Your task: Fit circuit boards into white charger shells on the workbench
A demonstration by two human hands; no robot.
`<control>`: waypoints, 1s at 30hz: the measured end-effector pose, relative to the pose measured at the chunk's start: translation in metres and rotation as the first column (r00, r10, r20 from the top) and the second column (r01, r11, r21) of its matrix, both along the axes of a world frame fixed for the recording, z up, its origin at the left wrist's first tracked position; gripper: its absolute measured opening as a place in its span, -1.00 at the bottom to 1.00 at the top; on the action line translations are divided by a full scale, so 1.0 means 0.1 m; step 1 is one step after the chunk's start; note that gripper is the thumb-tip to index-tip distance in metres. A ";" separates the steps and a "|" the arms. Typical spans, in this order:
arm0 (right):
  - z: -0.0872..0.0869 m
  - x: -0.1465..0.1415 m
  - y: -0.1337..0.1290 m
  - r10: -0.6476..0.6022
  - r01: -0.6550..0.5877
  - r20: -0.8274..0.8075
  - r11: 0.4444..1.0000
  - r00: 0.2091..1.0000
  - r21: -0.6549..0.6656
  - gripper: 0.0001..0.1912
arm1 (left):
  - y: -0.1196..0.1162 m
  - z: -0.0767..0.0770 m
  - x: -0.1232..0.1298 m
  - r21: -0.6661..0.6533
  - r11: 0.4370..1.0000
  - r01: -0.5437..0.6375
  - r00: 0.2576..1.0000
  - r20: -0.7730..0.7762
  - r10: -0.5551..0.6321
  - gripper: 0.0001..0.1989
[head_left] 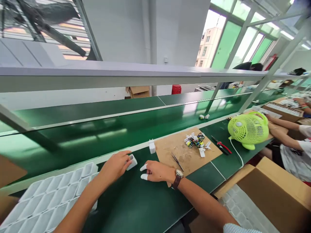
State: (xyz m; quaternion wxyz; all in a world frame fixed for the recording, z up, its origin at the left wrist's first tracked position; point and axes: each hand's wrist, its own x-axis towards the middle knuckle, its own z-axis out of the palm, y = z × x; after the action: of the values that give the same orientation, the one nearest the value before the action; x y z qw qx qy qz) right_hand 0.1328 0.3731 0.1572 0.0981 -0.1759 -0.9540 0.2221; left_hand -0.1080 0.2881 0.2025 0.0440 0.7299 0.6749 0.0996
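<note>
The left hand (116, 165) over there pinches a white casing (132, 162); just right of it, the right hand (156, 171) has thumb and finger parted, and left of the left hand sits a compartmented white tray (54, 195)

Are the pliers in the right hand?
No, the pliers lie between the brown board and the green fan, away from the right hand.
</note>
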 end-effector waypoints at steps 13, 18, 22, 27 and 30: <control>0.42 1.40 1.41 -0.695 0.525 0.241 0.686 0.678 0.504 -0.76 | -0.49 -0.50 0.23 -0.048 0.999 0.005 0.971 0.240 0.007 -0.77; 0.37 1.42 1.54 -0.681 0.531 0.143 0.670 0.719 0.519 -0.85 | -0.56 -0.65 0.44 0.073 0.992 -0.098 0.942 0.328 0.069 -0.63; 0.47 1.58 1.49 -0.672 0.611 -0.078 0.611 0.736 0.503 -0.69 | -0.63 -0.77 0.42 0.175 0.979 -0.104 0.913 0.407 0.024 -0.62; 0.68 1.64 1.17 -0.559 0.622 -0.280 0.654 0.781 0.430 -0.63 | -0.59 -0.81 0.41 0.236 0.963 -0.127 0.898 0.439 0.011 -0.72; 0.68 1.37 0.85 -0.468 0.550 -0.296 0.757 0.833 0.351 -0.71 | -0.57 -0.81 0.42 0.229 0.963 -0.141 0.884 0.466 0.018 -0.73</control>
State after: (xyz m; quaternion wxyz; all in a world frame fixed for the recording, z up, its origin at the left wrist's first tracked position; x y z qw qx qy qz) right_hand 0.2703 0.4586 0.2249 0.2811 -0.3819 -0.8804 -0.0093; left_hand -0.0660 0.2312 0.1220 0.1036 0.6563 0.6562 0.3577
